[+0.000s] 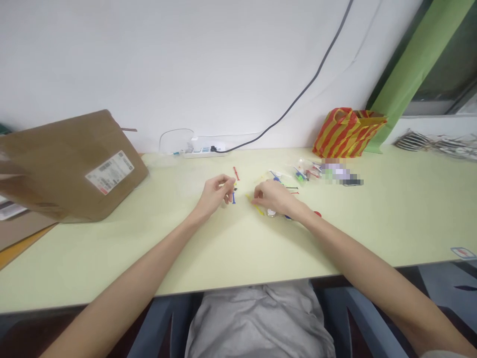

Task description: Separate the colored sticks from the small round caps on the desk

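Note:
My left hand [218, 191] is closed in a pinch above the table; whatever sits between its fingertips is too small to make out. Right beside those fingertips are a red plastic stick [236, 173], a short blue plastic stick [233, 198] and tiny yellow and black bits. My right hand [274, 196] pinches a thin yellow plastic stick [259, 209], which slants down toward the table. Around and partly under the right hand lie a clear-and-white round piece [271, 213], dark and red thin sticks [293, 190], and a red round piece [317, 214].
More small coloured parts in clear wrapping [303, 173] lie behind the right hand, near a blurred-out object [339, 171]. A cardboard box [70, 169] stands at left. A power strip [204, 151] with a black cable sits along the wall, and a striped bag [345, 132] at back right.

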The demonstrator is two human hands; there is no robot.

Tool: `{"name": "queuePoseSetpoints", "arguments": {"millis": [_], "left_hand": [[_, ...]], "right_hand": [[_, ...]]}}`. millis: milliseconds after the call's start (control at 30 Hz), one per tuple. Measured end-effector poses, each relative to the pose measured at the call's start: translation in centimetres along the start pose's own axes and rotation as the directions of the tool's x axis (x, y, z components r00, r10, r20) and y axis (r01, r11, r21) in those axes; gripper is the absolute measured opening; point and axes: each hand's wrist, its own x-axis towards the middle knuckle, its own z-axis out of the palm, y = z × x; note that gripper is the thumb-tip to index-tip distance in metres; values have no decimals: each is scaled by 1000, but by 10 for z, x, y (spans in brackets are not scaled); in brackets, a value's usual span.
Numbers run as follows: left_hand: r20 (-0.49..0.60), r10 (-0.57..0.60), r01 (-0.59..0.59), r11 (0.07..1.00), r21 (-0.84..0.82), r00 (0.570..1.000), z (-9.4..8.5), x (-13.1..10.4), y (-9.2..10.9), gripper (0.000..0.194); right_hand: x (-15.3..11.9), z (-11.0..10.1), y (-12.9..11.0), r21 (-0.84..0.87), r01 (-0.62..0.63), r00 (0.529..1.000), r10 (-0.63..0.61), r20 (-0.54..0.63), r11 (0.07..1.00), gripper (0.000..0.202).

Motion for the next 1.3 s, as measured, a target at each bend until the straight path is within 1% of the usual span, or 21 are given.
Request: {"name": "queuePoseSetpoints", "arguments": {"millis": [67, 133, 300, 367, 467, 533, 600, 667, 733, 800, 867, 967, 1133, 1200, 1300], "left_hand": [[24, -2, 2, 1000, -12, 1000, 0, 1, -3, 44], [46, 5, -4, 1000, -26, 999, 0, 1, -5, 45], [84, -5, 9, 999, -47, 996, 0, -1, -1, 47], [76, -18, 22, 998, -53, 997, 1, -2, 2, 50], [53, -25, 28, 997, -66, 998, 2, -2, 4, 55], [59, -21, 24, 998, -63, 998, 2, -2, 4, 56], [84, -10, 14, 999, -48, 996, 2, -2, 3, 55], [123, 4, -1, 1000, -26, 992, 2, -2, 2, 52], [159, 12, -9, 1000, -18, 987, 4, -4, 2, 50], [177, 11, -5, 999, -36, 984, 6, -5, 4, 49], [182, 9, 5, 997, -74, 983, 9, -7, 7, 50], [183, 7, 15, 993, -119, 983, 12, -7, 10, 51], [171, -3, 28, 989, -145, 985, 12, -7, 11, 53], [175, 2, 25, 988, -152, 985, 12, -8, 11, 53], [187, -3, 34, 986, -164, 982, 11, -9, 12, 53]], "right_hand": [[-1, 1, 0, 43, 4, 999, -6, 34, 999, 11], [-2, 6, -5, 50, 15, 999, -17, 36, 999, 12], [-5, 17, -24, 5, 109, 994, -109, -33, 994, 17], [-6, 18, -27, 31, 93, 993, -91, -77, 995, 20], [-3, 17, -25, 200, 46, 983, -9, -182, 979, 21], [1, 15, -21, 365, 65, 962, 39, -271, 929, 13], [4, 12, -19, 544, 92, 939, 108, -325, 834, 3], [6, 9, -19, 702, 101, 928, 187, -322, 705, 11], [7, 6, -22, 804, 104, 924, 242, -296, 586, 22], [5, 4, -26, 854, 118, 923, 260, -282, 507, 30], [4, 4, -31, 880, 143, 927, 251, -279, 453, 34], [3, 7, -34, 896, 172, 936, 216, -279, 410, 33], [3, 11, -36, 902, 210, 943, 167, -290, 377, 28], [2, 11, -36, 897, 210, 942, 167, -293, 388, 30], [1, 13, -38, 882, 197, 935, 188, -300, 429, 31]]}}
